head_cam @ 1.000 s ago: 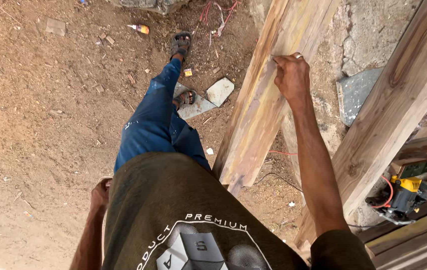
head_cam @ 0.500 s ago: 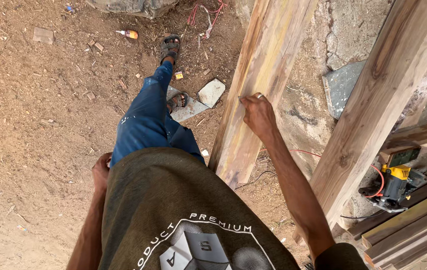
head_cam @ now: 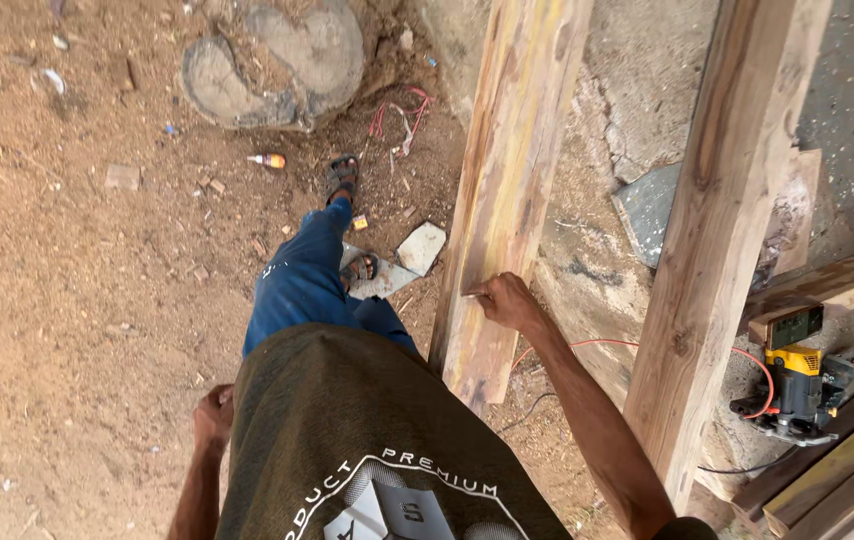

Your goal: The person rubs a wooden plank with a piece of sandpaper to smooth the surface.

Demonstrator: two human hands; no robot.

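The right hand [head_cam: 507,300] has slid down the pale plank [head_cam: 507,180] — from high on its edge a second ago to a spot near its lower end, fingers pinched against the wood. The left hand [head_cam: 213,418] has dropped lower beside the hip, and a grey stone [head_cam: 277,60] has come into view.

yellow-streaked plank [head_cam: 507,190], blue trousers [head_cam: 302,285], yellow-black power tool [head_cam: 797,385]

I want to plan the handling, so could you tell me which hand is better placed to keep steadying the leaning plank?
Probably the right hand: its fingers already rest on the leaning plank. The left hand hangs at the hip, away from the wood.
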